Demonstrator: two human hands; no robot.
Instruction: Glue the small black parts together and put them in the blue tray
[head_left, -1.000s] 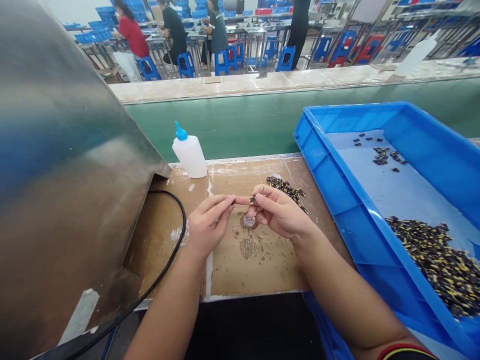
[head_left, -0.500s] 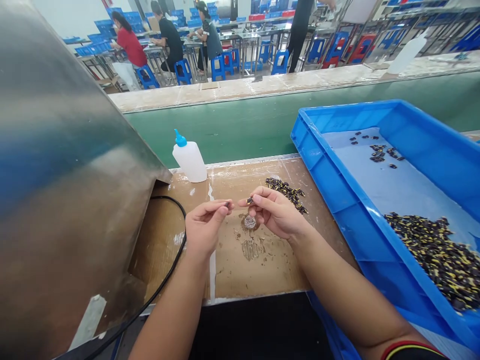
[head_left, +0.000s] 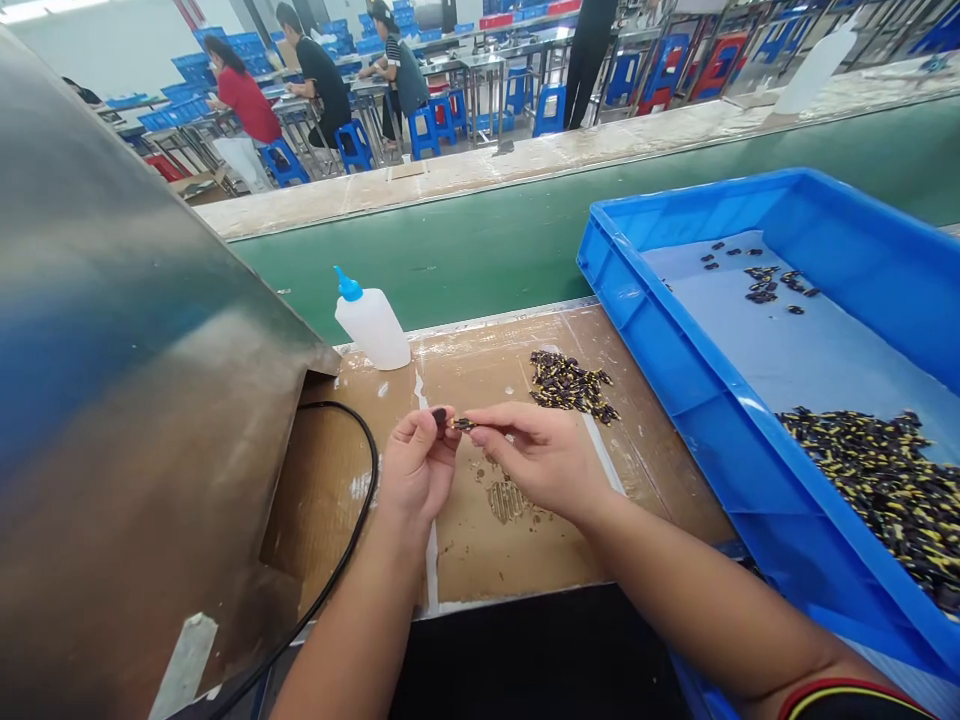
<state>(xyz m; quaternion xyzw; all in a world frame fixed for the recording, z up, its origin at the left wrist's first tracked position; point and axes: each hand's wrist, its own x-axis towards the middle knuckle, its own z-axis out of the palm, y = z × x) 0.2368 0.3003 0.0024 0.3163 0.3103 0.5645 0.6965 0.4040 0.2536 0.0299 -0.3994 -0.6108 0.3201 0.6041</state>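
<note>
My left hand (head_left: 418, 468) and my right hand (head_left: 537, 458) hang just above the table (head_left: 510, 560), close together near its middle; my left thumb and forefinger pinch a small dark piece (head_left: 440, 416), and my right thumb and forefinger pinch a tiny black-and-yellow piece (head_left: 463, 424); the two pieces sit almost tip to tip, though I cannot tell whether they touch; my other fingers curl loosely. Each piece looks light and stiff, perhaps hard plastic, and small enough to slip from my fingertips; I would take one by its thicker part, using only the tips of my thumb and forefinger and a gentle grip. On the table, just past my right hand, lies a loose heap of black-and-yellow pieces (head_left: 570, 385); at the table's back edge stands a white squeeze bottle (head_left: 371, 325) with a blue nozzle; at the table's right edge sits a blue plastic tray (head_left: 622, 290) holding a larger heap of similar pieces (head_left: 877, 490); a black cable (head_left: 373, 450) curves across the table's left end, beside a steel hood (head_left: 127, 350); far beyond the table, a person in red (head_left: 240, 105) sits at another table.
</note>
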